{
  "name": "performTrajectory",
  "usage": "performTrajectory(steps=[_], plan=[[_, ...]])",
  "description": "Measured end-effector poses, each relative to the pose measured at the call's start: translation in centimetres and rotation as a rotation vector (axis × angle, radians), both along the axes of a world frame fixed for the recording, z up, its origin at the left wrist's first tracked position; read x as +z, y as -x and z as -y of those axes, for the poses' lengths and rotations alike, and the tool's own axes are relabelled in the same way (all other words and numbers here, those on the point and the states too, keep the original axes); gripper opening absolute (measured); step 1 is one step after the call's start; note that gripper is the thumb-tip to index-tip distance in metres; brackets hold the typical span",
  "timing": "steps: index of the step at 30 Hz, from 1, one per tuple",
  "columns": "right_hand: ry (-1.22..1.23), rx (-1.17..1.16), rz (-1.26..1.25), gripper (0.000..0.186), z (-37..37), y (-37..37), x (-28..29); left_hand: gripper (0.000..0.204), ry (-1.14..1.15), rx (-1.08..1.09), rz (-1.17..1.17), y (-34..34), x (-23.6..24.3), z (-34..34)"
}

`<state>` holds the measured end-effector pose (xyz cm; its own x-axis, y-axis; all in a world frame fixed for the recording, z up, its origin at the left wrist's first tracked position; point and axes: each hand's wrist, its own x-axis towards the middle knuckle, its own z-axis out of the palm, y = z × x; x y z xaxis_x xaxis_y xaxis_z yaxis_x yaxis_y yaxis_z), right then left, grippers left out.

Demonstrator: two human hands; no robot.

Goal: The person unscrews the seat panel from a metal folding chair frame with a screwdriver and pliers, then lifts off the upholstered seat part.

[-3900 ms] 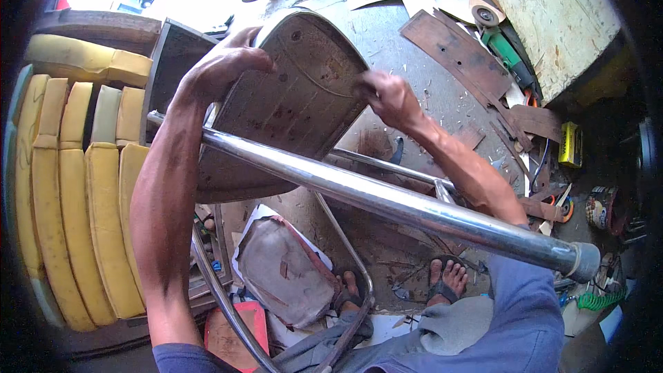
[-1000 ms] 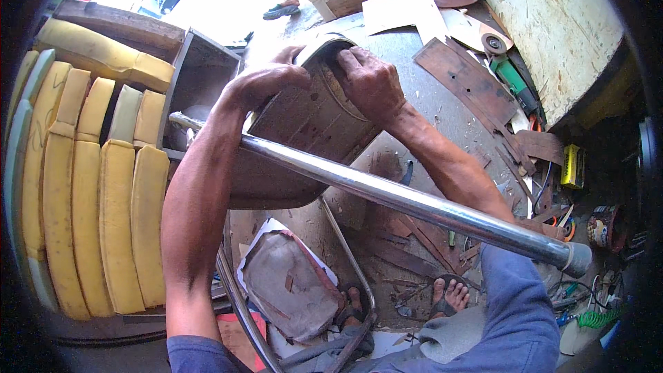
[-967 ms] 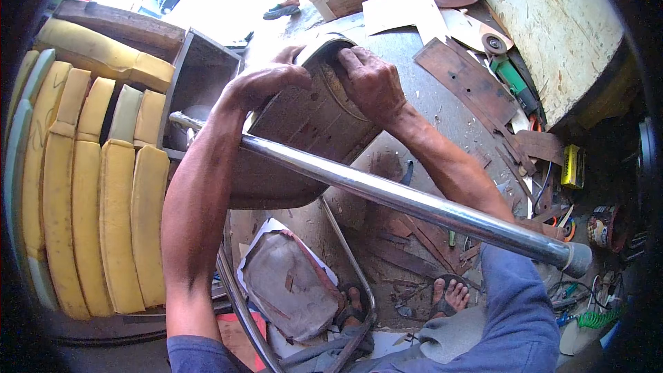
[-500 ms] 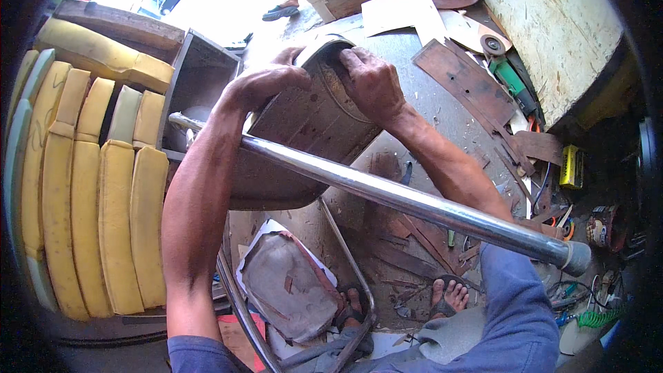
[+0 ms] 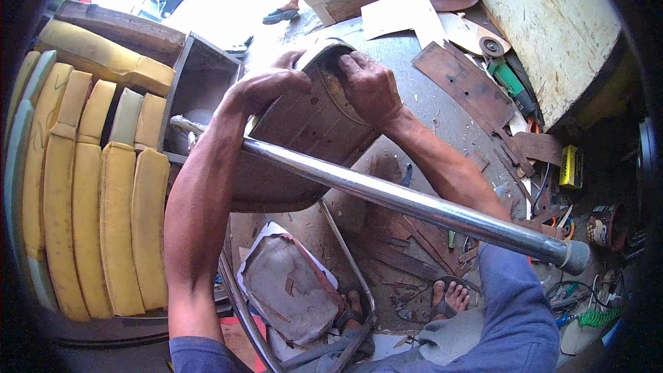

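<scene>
A worn brown chair panel (image 5: 314, 124) with a pale curved rim tilts up in front of me, set in a metal chair frame. My left hand (image 5: 276, 81) is closed on the left of its far edge; the fingertips are partly hidden. At the right of that edge, my right hand (image 5: 369, 86) grips with bent fingers that curl in by the rim. A shiny chrome tube (image 5: 400, 197) with a grey end cap runs across below the hands, over my right forearm. Thinner frame legs (image 5: 349, 252) reach down toward my feet.
Yellow foam pads (image 5: 76, 193) are stacked at left beside a grey wooden box (image 5: 200, 83). Wood scraps (image 5: 463, 90), a green angle grinder (image 5: 507, 76) and a yellow box (image 5: 571, 167) lie at right. A grey padded piece (image 5: 290, 287) lies near my sandalled feet.
Almost nothing differs. The right hand has shifted very slightly left and down along the panel's edge; both hands keep their hold.
</scene>
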<state>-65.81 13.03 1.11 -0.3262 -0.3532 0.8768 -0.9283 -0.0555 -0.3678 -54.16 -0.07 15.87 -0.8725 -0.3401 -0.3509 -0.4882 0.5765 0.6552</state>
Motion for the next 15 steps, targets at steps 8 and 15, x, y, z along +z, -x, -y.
performTrajectory(steps=[8,15], plan=[[-0.013,-0.003,0.073,0.014,0.2,-0.5,-0.1,0.086,0.019,0.005,0.031,0.1,-0.4,0.7],[-0.106,-0.060,0.007,0.013,0.0,-0.3,0.5,0.082,-0.064,-0.033,0.026,0.6,0.6,-1.2]])
